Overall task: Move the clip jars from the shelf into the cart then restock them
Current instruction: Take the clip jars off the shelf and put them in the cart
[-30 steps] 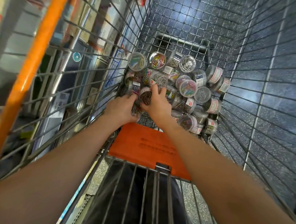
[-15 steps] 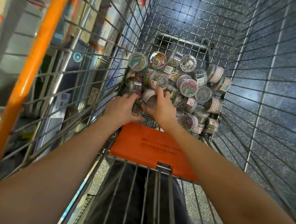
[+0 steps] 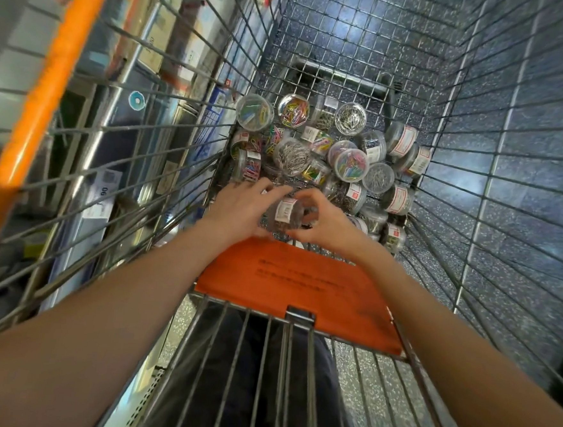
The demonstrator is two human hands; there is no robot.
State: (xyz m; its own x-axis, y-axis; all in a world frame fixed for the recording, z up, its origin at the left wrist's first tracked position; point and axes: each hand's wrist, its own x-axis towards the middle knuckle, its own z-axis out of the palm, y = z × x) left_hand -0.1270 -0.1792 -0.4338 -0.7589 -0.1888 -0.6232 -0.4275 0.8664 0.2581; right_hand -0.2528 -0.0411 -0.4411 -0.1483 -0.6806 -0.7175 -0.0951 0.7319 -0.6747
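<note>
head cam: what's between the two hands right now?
A clear clip jar with a white label, lying on its side. The right hand curls round it; the left hand touches its other side. Head view only, slightly blurred.

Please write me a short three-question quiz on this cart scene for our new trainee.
1. True or false: the right hand holds a jar with a white label.
2. Where do the jars lie? A) on the orange flap B) on the cart floor C) on the shop floor
3. Fill in: the left hand touches the held jar from its ____ side.

Key: 1 true; 2 B, in a heap beyond the orange flap; 3 left.
</note>
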